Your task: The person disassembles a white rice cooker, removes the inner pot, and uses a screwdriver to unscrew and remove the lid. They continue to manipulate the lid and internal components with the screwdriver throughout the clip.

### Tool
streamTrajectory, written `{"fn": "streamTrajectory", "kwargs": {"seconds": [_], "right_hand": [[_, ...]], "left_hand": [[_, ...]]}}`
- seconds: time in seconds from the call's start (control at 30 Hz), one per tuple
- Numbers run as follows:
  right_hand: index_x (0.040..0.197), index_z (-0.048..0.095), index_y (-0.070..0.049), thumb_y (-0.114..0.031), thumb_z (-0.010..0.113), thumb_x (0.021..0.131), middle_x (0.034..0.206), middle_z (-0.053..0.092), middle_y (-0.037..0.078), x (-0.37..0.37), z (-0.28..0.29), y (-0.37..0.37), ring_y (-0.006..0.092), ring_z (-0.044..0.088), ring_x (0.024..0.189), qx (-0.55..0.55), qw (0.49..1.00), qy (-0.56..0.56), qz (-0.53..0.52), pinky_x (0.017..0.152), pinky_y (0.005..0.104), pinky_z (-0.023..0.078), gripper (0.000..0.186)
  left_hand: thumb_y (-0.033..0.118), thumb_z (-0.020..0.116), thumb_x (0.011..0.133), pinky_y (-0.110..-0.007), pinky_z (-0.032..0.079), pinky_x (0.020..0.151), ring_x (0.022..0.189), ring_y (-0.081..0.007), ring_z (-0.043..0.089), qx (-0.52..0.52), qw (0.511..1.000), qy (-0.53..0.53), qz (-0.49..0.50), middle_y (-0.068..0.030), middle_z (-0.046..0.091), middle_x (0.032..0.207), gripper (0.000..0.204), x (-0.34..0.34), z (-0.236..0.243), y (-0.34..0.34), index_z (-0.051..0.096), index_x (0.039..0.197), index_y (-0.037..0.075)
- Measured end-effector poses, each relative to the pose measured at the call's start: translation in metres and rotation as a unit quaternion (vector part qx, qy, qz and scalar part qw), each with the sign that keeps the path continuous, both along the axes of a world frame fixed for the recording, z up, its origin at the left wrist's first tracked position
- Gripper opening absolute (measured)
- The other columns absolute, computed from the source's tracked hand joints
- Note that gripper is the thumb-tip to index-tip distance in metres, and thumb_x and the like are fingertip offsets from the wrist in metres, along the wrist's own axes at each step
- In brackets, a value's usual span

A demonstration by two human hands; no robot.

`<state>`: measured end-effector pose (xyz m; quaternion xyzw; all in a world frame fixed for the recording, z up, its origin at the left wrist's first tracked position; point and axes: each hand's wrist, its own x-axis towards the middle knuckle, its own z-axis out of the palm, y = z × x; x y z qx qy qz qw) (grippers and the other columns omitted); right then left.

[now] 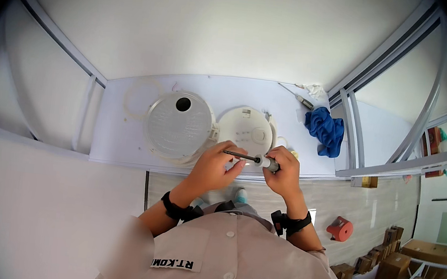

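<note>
My right hand [283,172] is closed round the grey-and-white handle of a screwdriver [242,156], its dark shaft pointing left. The shaft's tip lies over the curled fingers of my left hand [215,167]. The left thumb and fingers are bent toward each other, and whatever they pinch is too small to make out. Beyond my hands, a round white lid-like part [245,125] lies on the table, with a small rectangular opening near its far edge. Beside it on the left stands a round white appliance body [178,129] with a dark round hole on top.
A second screwdriver [297,96] lies at the back right of the white table [118,147]. Near it are a crumpled blue cloth [324,132] and some white crumpled material [315,90]. Metal frame posts flank the table. A red stool [340,229] and cardboard boxes [391,273] occupy the floor area at right.
</note>
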<state>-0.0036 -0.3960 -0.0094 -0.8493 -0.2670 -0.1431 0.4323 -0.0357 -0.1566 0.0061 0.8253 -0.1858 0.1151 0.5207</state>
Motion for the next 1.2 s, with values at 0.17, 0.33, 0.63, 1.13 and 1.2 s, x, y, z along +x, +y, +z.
{"fn": "streamTrajectory", "kwargs": {"seconds": [0.17, 0.33, 0.63, 1.13, 1.2], "right_hand": [[0.095, 0.066, -0.001, 0.007, 0.077, 0.069, 0.091, 0.068, 0.013, 0.026, 0.001, -0.039, 0.032, 0.067, 0.076, -0.005, 0.999, 0.028, 0.034, 0.067, 0.0355, 0.053, 0.029], [0.095, 0.066, -0.001, 0.005, 0.08, 0.073, 0.091, 0.067, 0.013, 0.052, -0.004, -0.069, 0.0313, 0.066, 0.075, -0.018, 0.997, 0.041, 0.06, 0.066, 0.0342, 0.052, 0.027], [0.095, 0.065, -0.001, 0.004, 0.081, 0.075, 0.089, 0.064, 0.013, 0.08, -0.008, -0.101, 0.0295, 0.062, 0.071, -0.016, 0.991, 0.069, 0.111, 0.064, 0.0336, 0.049, 0.026], [0.109, 0.065, -0.002, -0.01, 0.084, 0.088, 0.083, 0.071, 0.011, 0.091, -0.005, -0.115, 0.0209, 0.067, 0.068, 0.032, 0.975, 0.178, 0.131, 0.064, 0.0324, 0.052, 0.029], [0.11, 0.064, -0.002, -0.012, 0.083, 0.089, 0.08, 0.07, 0.009, 0.092, -0.005, -0.117, 0.0154, 0.063, 0.067, 0.066, 0.966, 0.201, 0.149, 0.063, 0.0297, 0.05, 0.03]], "left_hand": [[0.008, 0.076, 0.089, -0.041, 0.055, 0.077, 0.088, -0.0323, 0.069, 0.102, 0.99, 0.047, 0.09, -0.011, 0.067, 0.102, 0.028, 0.036, -0.052, -0.04, 0.07, 0.117, 0.005], [0.009, 0.076, 0.088, -0.045, 0.056, 0.08, 0.093, -0.0337, 0.069, 0.168, 0.963, 0.08, 0.193, -0.0104, 0.066, 0.102, 0.024, 0.06, -0.102, -0.061, 0.072, 0.112, 0.006], [0.012, 0.071, 0.088, -0.045, 0.057, 0.082, 0.096, -0.0306, 0.066, 0.265, 0.916, 0.114, 0.277, -0.0051, 0.063, 0.099, 0.008, 0.069, -0.129, -0.087, 0.075, 0.095, 0.014], [0.01, 0.066, 0.105, -0.032, 0.055, 0.078, 0.087, -0.0176, 0.068, -0.26, 0.927, 0.192, 0.191, -0.0071, 0.074, 0.105, 0.009, 0.067, -0.057, -0.106, 0.069, 0.111, 0.004], [0.013, 0.063, 0.109, -0.032, 0.056, 0.079, 0.092, -0.0174, 0.069, -0.486, 0.846, 0.191, 0.106, -0.0055, 0.074, 0.108, 0.01, 0.063, -0.049, -0.102, 0.068, 0.114, 0.006]]}}
